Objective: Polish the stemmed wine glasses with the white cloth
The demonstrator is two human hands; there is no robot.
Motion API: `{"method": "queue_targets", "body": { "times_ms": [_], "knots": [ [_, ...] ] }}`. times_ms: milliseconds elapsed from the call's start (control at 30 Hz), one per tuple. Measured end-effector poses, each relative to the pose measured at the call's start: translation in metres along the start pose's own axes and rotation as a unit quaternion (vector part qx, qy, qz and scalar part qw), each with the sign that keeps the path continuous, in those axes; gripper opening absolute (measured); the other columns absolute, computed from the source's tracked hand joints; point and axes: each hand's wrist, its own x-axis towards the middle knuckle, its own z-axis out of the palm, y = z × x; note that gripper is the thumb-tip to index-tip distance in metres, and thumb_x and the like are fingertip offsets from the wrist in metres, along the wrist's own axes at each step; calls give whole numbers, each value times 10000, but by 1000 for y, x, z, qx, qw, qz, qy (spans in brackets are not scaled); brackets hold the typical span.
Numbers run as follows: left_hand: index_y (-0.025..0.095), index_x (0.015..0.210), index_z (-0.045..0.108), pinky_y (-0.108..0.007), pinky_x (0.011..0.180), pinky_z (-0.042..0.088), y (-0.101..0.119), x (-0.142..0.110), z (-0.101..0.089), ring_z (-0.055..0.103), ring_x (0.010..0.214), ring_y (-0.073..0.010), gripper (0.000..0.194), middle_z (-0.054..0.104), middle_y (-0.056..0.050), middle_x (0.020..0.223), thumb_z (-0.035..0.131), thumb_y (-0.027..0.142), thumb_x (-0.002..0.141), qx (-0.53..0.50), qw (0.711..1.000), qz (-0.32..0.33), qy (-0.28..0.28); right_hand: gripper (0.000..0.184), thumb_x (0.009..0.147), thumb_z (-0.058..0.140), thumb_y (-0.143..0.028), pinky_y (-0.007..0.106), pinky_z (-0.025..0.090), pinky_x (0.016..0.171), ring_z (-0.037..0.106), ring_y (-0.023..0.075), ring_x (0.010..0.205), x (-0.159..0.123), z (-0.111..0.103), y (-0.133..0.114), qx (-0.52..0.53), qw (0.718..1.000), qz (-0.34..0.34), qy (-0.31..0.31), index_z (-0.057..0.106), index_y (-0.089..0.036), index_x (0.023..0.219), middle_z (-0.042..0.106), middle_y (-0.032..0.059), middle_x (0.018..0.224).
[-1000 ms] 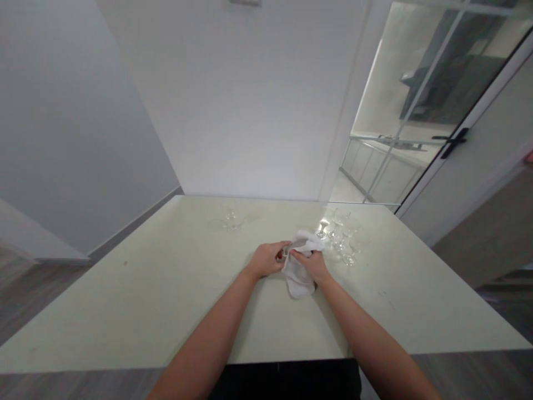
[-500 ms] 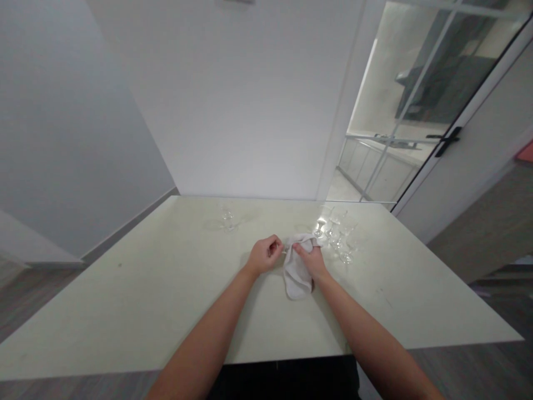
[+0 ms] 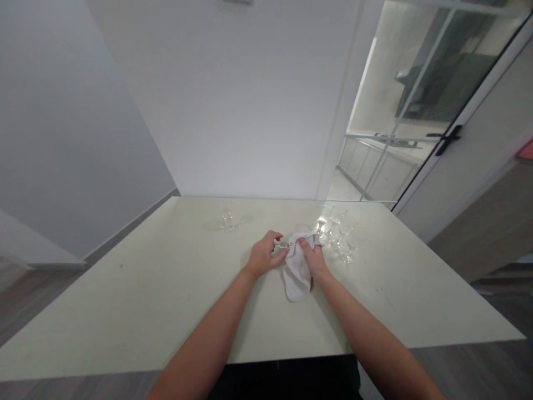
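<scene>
My left hand (image 3: 265, 256) pinches the stem end of a small clear glass (image 3: 284, 244) held sideways over the pale table (image 3: 125, 300). My right hand (image 3: 312, 259) grips a white cloth (image 3: 297, 273) wrapped round the glass's other end; most of the glass is hidden inside the cloth, and the cloth's tail hangs down to the tabletop.
Several clear stemmed glasses (image 3: 339, 236) stand in a cluster just right of my hands. Another single glass (image 3: 227, 218) stands at the far middle-left of the table. A white wall runs behind the table, and a glass door (image 3: 416, 105) is at the right.
My left fingers have reached back onto the glass stem and my right hand has shifted its grip on the cloth, fingers now further over the top. The glasses on the table have not moved.
</scene>
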Motion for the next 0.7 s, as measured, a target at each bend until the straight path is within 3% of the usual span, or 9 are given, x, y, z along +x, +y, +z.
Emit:
{"method": "queue_targets", "body": {
  "times_ms": [67, 133, 233, 300, 367, 433, 567, 633, 700],
  "knots": [
    [194, 914, 568, -231, 614, 396, -1, 3, 2, 472, 597, -96, 286, 553, 14, 736, 599, 456, 804, -7, 999, -31, 12, 462, 710, 688, -527, 354, 514, 821, 647, 220, 906, -1, -2, 0, -30, 999, -23, -12, 618, -199, 1029, 693, 63, 986],
    [184, 790, 545, -223, 560, 362, -5, 8, 4, 436, 544, -92, 302, 481, 41, 609, 598, 482, 793, -63, 992, -109, 14, 449, 642, 760, -471, 364, 489, 892, 633, 226, 940, -5, -3, -3, -88, 992, -84, -35, 645, -199, 980, 691, 62, 994],
    [178, 721, 518, -212, 468, 295, -11, 12, 4, 356, 445, -73, 373, 414, 68, 516, 588, 540, 777, -180, 952, -241, -62, 397, 594, 802, -405, 397, 415, 1010, 608, 234, 981, -12, -4, -8, -156, 971, -166, -73, 675, -218, 920, 693, 52, 982],
    [175, 743, 525, -205, 437, 267, -13, 12, 3, 327, 415, -65, 384, 418, 70, 511, 579, 553, 782, -217, 931, -276, -100, 376, 601, 798, -398, 409, 399, 1030, 605, 236, 978, -14, -3, -11, -162, 967, -178, -85, 680, -227, 914, 696, 49, 970],
    [176, 819, 538, -202, 448, 295, -11, 9, 2, 367, 438, -67, 366, 487, 53, 579, 588, 537, 785, -208, 942, -252, -73, 381, 612, 792, -412, 403, 416, 1009, 607, 239, 976, -14, -2, -13, -147, 972, -169, -73, 673, -217, 916, 693, 57, 977],
    [184, 924, 544, -207, 504, 360, -7, 6, 1, 448, 511, -78, 357, 570, 21, 717, 607, 505, 783, -163, 969, -181, -32, 393, 645, 765, -447, 386, 450, 960, 612, 238, 966, -11, -2, -13, -113, 983, -139, -46, 655, -203, 933, 687, 66, 985],
    [200, 956, 572, -231, 636, 428, 0, 3, -1, 518, 641, -99, 312, 613, -16, 881, 632, 450, 778, -52, 998, -42, -10, 403, 745, 653, -527, 350, 512, 812, 637, 216, 871, -6, -2, -6, -14, 1000, -24, -13, 601, -216, 996, 683, 51, 945],
    [196, 886, 595, -235, 635, 426, 0, 4, 1, 509, 633, -101, 275, 619, -16, 844, 625, 450, 784, -39, 998, -37, -14, 406, 755, 634, -541, 351, 518, 786, 642, 215, 853, -6, -2, -3, -4, 1000, -2, -16, 595, -225, 1007, 685, 48, 940],
    [183, 827, 600, -232, 602, 420, -4, 6, 4, 515, 617, -104, 284, 615, -11, 768, 612, 464, 787, -81, 992, -89, -23, 417, 710, 691, -514, 370, 504, 838, 634, 227, 897, -9, -2, -3, -48, 997, -41, -34, 614, -222, 997, 687, 54, 969]
  ]
}}
